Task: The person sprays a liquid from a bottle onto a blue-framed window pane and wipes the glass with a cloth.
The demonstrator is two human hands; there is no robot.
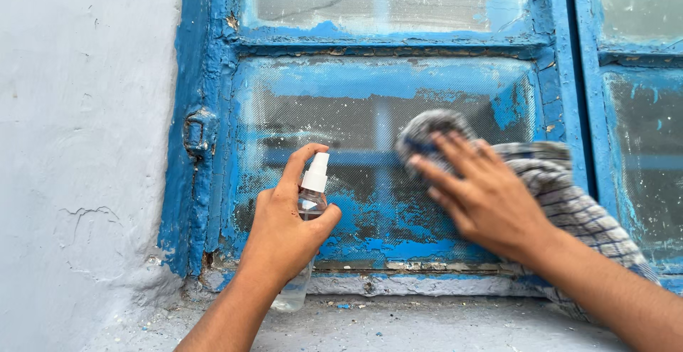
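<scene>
Up close, a blue window frame (206,74) with peeling paint surrounds a grimy pane (341,124), against which the right hand (484,195) presses a checked cloth (569,195) with flat, spread fingers. Left of it, the left hand (284,231) grips a clear spray bottle (307,209), standing upright, white nozzle toward the glass, forefinger on top.

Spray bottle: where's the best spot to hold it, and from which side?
Probably around the clear body, just under the white nozzle, coming from the side away from the glass. The spray bottle stands upright, narrow enough for the fingers to wrap it, which leaves the forefinger free to sit on the nozzle top. The left hand holds it this way now, while the right hand presses a checked cloth on the window pane.
</scene>
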